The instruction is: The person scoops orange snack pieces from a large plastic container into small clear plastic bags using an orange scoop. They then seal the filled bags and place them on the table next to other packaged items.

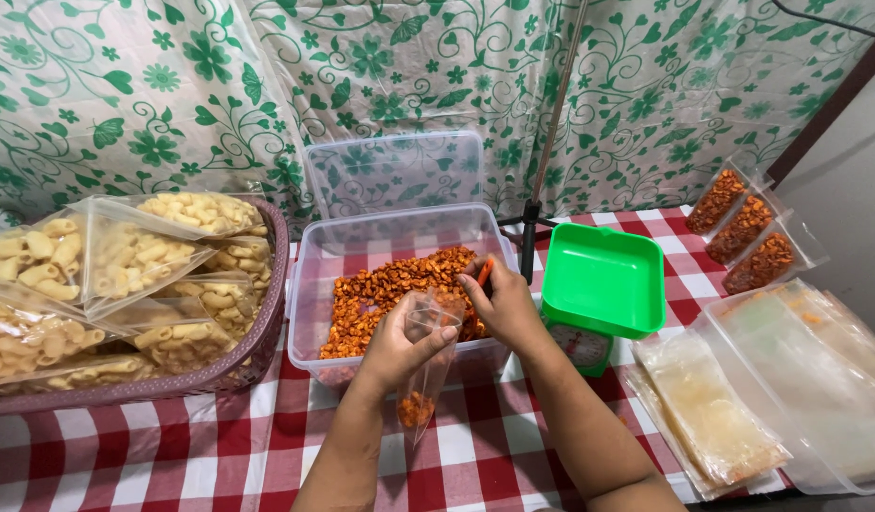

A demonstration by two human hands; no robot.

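Observation:
My left hand point(396, 345) holds a small clear plastic bag point(424, 379) open at its mouth; a little orange snack lies in the bag's bottom. My right hand point(501, 301) grips an orange scoop point(484, 272) at the bag's mouth, just over the near edge of a clear plastic tub point(305, 284) filled with orange seasoned macaroni snack point(381, 289). The tub's clear lid point(395, 173) leans upright behind it.
A purple basket point(257, 346) of bagged pale macaroni stands at the left. A green-trayed kitchen scale point(599, 284) sits right of the tub. Filled orange snack bags point(741, 232) lie far right, with stacks of clear bags point(712, 417) and a clear tray point(817, 379). A stand pole point(542, 171) rises behind.

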